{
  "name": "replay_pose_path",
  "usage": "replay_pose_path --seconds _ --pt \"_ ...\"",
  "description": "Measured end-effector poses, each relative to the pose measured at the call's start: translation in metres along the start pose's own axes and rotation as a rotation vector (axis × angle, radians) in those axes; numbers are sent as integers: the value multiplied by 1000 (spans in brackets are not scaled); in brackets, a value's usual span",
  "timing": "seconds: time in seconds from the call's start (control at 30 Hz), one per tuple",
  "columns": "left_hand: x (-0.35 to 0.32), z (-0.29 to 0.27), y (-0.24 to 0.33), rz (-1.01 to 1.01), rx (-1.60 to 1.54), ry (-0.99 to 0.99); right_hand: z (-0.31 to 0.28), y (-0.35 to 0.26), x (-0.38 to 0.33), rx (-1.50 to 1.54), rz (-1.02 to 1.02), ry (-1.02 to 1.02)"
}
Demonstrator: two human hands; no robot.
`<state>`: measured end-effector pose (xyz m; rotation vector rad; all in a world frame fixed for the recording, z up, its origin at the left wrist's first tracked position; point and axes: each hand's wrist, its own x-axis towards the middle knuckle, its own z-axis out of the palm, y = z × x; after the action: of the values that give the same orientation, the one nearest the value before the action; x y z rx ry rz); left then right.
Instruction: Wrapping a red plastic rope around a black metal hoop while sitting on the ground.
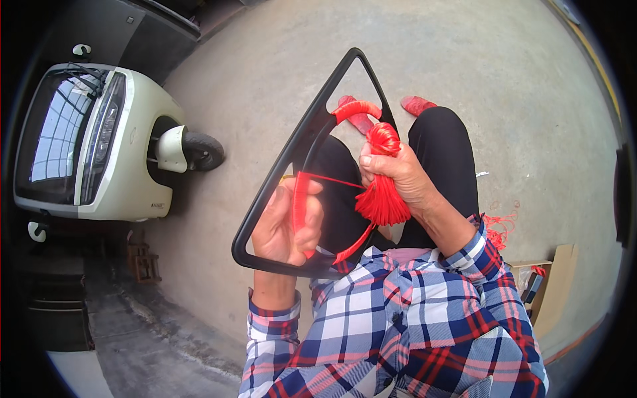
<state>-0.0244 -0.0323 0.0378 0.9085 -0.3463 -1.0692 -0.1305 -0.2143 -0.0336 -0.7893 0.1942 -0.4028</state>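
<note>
Head view: Red cord covers part of a black frame (pixel 295 151)

The frame stands tilted above a seated person's lap, between two working hands. The left hand (pixel 275 229) is clamped on a wrapped stretch of its inner bar, thumb on one side and fingers curled round the other. The right hand (pixel 406 174) is closed round a thick red bundle (pixel 383 199), and a single taut strand (pixel 335 180) runs from the bundle to the top of that wrapped stretch.

The covering looks partway along. Red windings sit on the far curve of the bar, in the left hand's grip and toward the near end by the shirt (pixel 405 298). Black shows between the far winding and the left one, a section that appears unwrapped, while the outer frame is bare wherever visible.

Much is hard to read. The bundle and right hand hide part of the frame's right side; the left fingers cover some of the winding, and a small yellow patch (pixel 286 178) beside them is unclear. At right, the contents of a cardboard box (pixel 561 285) are only partly visible.
</note>
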Motion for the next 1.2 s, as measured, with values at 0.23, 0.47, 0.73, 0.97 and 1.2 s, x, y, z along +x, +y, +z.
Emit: replay_pose_path --seconds 0.23,0.47,0.73,0.97,1.2 --pt "5 5 3 6 15 -13 1 6 -2 126 64 0" --pt "9 -5 5 -10 21 15 6 3 -7 22 53 11" --pt "7 -7 9 -118 -77 -67 1 8 -8 127 108 -3" --pt "5 -1 13 -148 -40 -64 3 8 -8 161 114 -9" --pt "4 0 11 -140 -39 -118 -2 13 -7 337 161 21"
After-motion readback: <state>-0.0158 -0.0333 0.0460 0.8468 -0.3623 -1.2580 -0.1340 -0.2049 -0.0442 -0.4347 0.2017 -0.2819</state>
